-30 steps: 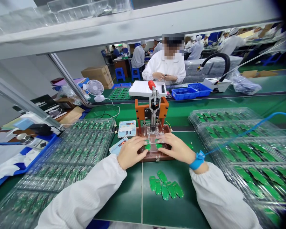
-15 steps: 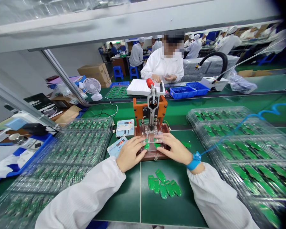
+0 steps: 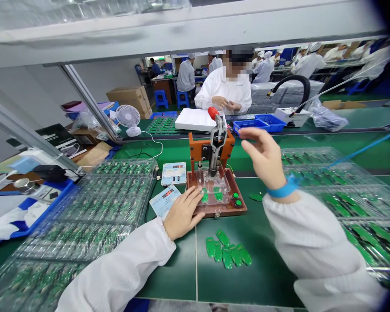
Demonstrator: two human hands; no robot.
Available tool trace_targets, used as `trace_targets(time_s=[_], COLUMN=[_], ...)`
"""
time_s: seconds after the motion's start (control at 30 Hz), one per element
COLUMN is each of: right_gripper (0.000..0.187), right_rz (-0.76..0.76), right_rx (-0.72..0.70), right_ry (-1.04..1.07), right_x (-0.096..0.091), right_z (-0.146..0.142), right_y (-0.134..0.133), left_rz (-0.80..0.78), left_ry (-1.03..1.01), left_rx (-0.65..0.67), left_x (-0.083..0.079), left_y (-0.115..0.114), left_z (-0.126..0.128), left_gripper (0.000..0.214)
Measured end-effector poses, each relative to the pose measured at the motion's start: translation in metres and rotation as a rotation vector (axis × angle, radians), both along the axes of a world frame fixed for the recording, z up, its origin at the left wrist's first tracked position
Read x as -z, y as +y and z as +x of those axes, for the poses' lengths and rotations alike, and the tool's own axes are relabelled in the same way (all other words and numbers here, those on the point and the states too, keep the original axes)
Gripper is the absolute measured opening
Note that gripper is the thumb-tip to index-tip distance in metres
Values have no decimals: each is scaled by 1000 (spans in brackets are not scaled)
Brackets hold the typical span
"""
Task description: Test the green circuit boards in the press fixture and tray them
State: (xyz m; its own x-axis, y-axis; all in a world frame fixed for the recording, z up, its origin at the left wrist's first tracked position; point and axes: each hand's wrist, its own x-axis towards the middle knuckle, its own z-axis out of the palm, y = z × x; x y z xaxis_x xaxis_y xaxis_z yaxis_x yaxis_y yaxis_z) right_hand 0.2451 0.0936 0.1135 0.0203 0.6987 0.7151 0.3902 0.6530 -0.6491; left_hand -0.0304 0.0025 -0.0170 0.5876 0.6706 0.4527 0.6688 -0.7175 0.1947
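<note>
1. Near: loose green circuit boards [image 3: 228, 252] heaped on the mat, within easy reach.
2. Middle: left hand [image 3: 182, 212], fingers spread, steadying the test fixture [image 3: 216, 197] holding two boards.
3. Farther: right hand [image 3: 263, 158] raised, fingers loosely open, just beside the red-knobbed lever [image 3: 217, 130].
4. Left and right: stacked trays [image 3: 94, 216] of boards.

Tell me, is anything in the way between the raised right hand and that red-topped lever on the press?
Nothing visible is. The right hand hangs open in the air just right of the lever, with only bare space between its fingers and the red knob. The left hand rests lower, at the fixture edge, out of that path.
</note>
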Motion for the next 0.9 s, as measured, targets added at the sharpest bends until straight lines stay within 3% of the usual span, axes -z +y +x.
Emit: trace_targets(time_s=[0.13, 0.23, 0.37, 0.43, 0.53, 0.6, 0.73, 0.9], right_gripper=[39, 50, 46, 33, 22, 25, 27, 33], right_rz=[54, -123, -317, -328, -301, -189, 143, 322], right_rx=[-119, -239, -341, -339, -273, -224, -190, -80], right_ry=[-31, -14, 19, -16, -81, -103, -123, -215], right_x=[-49, -71, -90, -99, -111, -118, -117, -82], right_z=[-16, -27, -43, -50, -57, -58, -56, -56], right_y=[52, 84, 95, 90, 74, 54, -10, -75], left_rz=[72, 73, 70, 115, 193, 206, 205, 201], left_ry=[38, 61, 35, -12, -36, 1, 67, 36], left_rx=[1, -3, -35, 52, 306, 410, 454, 412], left_x=[4, 6, 5, 5, 4, 5, 10, 13], left_y=[-6, -9, -9, -9, -12, -15, -18, -20], left_z=[-2, -1, -1, -3, -1, 2, 12, 16], left_gripper=[61, 61, 63, 59, 43, 34, 24, 22])
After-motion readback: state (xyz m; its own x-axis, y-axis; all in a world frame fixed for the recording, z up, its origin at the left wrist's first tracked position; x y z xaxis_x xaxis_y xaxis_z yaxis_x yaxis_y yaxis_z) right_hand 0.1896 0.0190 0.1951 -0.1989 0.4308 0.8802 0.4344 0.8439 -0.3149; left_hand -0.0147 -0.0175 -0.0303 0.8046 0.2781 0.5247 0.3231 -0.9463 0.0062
